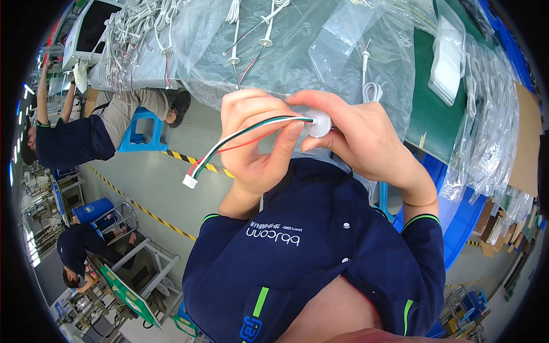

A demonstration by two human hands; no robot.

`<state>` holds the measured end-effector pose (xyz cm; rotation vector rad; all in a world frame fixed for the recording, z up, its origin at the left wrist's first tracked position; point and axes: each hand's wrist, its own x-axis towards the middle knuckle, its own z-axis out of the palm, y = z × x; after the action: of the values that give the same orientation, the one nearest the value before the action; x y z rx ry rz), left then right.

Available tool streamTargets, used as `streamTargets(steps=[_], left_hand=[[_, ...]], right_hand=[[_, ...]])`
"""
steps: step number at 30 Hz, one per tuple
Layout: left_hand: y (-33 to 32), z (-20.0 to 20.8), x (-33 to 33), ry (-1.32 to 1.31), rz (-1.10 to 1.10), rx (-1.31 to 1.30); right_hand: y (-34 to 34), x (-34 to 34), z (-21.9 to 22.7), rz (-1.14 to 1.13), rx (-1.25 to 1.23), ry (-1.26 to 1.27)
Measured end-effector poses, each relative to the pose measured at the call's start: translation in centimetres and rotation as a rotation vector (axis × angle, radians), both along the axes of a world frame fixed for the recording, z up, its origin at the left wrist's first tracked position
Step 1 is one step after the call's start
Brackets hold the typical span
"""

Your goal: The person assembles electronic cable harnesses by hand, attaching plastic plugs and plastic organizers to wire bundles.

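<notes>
A wire harness of black, green, white and red wires curves out from a white round flanged piece. On its free end sits a small white plug connector, hanging to the left below my fingers. My left hand is closed, its thumb and fingertips pinching the wires close to the flange. Thumb and forefinger of my right hand grip the round piece from the other side. Both hands are held up in front of the table's near edge. Whatever lies behind the flange is hidden by my right fingers.
Clear plastic sheeting covers the green table. On it lie white cable assemblies, a cable bundle and bagged cables. Clear bags lie at right. A co-worker sits by a blue stool.
</notes>
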<state>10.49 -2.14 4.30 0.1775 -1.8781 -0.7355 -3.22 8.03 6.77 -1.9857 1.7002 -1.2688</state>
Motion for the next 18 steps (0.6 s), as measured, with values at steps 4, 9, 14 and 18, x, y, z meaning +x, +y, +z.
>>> streamTargets(steps=[4, 9, 14, 18], left_hand=[[-0.75, 0.48, -0.19, -0.025, -0.025, -0.045], [-0.61, 0.08, -0.51, 0.022, -0.070, 0.083], [-0.78, -0.25, -0.55, 0.009, -0.091, 0.062], [-0.85, -0.14, -0.45, -0.016, -0.088, 0.077]], right_hand=[[-0.12, -0.18, 0.21, 0.013, 0.035, -0.056], [-0.31, -0.13, 0.19, 0.016, 0.046, -0.113], [-0.20, -0.11, -0.02, 0.014, 0.047, -0.142], [-0.17, -0.12, 0.15, 0.017, 0.051, -0.134]])
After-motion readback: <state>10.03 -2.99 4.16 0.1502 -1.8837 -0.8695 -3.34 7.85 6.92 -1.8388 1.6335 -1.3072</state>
